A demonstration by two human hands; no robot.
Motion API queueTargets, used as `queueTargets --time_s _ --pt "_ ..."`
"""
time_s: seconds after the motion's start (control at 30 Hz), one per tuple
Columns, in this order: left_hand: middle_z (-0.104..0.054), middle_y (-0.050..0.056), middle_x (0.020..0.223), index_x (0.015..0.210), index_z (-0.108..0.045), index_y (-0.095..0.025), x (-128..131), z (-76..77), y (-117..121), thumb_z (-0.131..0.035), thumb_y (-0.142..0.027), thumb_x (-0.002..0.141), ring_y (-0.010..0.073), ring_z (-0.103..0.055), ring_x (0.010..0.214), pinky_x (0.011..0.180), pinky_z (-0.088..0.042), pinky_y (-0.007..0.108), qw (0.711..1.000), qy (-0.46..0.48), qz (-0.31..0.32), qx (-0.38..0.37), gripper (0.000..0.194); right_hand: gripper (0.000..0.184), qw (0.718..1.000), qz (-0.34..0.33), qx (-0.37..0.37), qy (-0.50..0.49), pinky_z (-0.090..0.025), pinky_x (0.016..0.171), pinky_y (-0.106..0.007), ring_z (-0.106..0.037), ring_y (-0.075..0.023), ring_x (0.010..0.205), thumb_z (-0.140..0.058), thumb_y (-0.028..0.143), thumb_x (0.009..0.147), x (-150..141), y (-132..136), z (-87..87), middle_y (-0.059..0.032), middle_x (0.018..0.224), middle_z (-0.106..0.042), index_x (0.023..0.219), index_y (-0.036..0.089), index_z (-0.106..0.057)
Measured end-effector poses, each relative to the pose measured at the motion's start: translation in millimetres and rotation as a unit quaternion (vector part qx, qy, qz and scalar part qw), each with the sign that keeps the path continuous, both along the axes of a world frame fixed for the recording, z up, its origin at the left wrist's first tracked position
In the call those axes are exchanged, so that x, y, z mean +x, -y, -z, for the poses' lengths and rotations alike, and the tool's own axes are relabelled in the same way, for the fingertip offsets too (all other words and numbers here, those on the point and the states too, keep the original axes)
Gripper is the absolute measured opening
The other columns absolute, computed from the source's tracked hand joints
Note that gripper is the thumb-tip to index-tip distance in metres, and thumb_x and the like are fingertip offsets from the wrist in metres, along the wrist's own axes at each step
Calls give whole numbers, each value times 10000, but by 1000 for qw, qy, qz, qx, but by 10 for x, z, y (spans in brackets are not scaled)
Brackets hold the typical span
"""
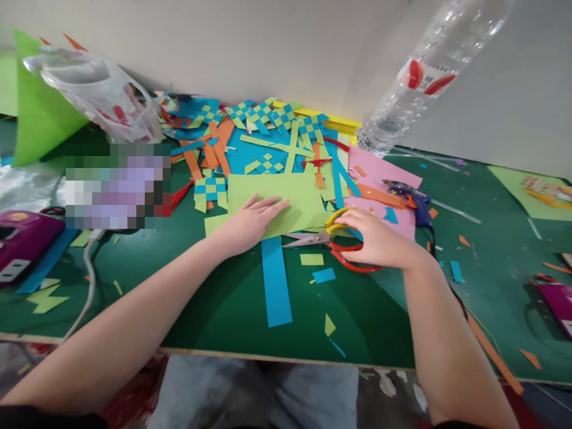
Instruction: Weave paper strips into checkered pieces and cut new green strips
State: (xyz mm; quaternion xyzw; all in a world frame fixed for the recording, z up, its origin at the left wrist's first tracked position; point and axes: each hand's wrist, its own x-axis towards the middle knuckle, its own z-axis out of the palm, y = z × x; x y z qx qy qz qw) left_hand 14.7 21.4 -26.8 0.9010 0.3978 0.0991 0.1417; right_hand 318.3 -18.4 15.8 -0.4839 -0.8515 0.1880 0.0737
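Observation:
My left hand lies flat with fingers stretched out on a light green sheet of paper. In my right hand is a pair of scissors with one yellow and one red handle loop. Its blades are parted and point left, along the sheet's near edge. A blue paper strip runs from under the sheet toward me. Small green and blue paper scraps lie just below the scissors.
Woven blue-and-green paper pieces and strips pile up at the wall. A plastic bottle stands at back right, a plastic-bagged cup at back left. Pink paper and a glue gun lie rightward. A white cable crosses the left side.

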Motion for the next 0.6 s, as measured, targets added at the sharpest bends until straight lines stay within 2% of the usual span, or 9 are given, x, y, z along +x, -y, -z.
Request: queueTargets --time_s 0.1,0.17,0.23,0.3,0.47,0.6 --pt "-430 64 1522 1476 -356 -186 61 -40 39 -237 -166 984 210 -379 1416 1211 -210 503 998 59 -30 -17 506 424 1000 5 -9 -11 -410 1065 -490 -513 -295 1256 -678 293 708 68 -8 -14 -68 1235 -620 1129 264 -636" --pt "-483 62 1483 1438 -415 -177 38 -73 28 -231 -219 1005 191 -410 1395 1206 -248 460 996 85 -30 -14 472 442 1000 7 -23 -18 -418 1067 -473 -506 -289 1268 -674 289 706 110 -12 -30 -58 1253 -613 1145 274 -634" --pt "-538 54 1434 1382 -500 -179 -19 -85 -12 -253 -246 1012 173 -438 1371 1206 -259 415 997 75 -5 -9 450 459 999 9 -38 -15 -431 1062 -460 -505 -290 1271 -672 280 701 145 -16 -47 -52 1272 -604 1158 276 -631" --pt "-547 40 1427 1370 -524 -193 -74 -67 -61 -254 -228 1008 177 -425 1381 1214 -229 434 999 51 8 2 453 460 999 14 -44 -8 -434 1062 -463 -504 -297 1272 -673 275 694 168 -20 -57 -51 1282 -600 1153 275 -634" --pt "-507 40 1465 1403 -493 -191 -85 0 -111 -244 -221 1009 191 -409 1391 1212 -218 445 999 22 21 -9 467 455 999 12 -40 -3 -431 1066 -472 -491 -297 1285 -665 300 716 141 -26 -29 -60 1285 -595 1168 263 -620" --pt "-511 45 1461 1405 -488 -192 -51 -2 -98 -240 -228 1013 192 -410 1390 1205 -232 448 999 21 23 -4 465 474 999 2 -33 -13 -442 1052 -479 -533 -294 1226 -670 320 724 24 -15 14 -72 1257 -596 1190 259 -606"
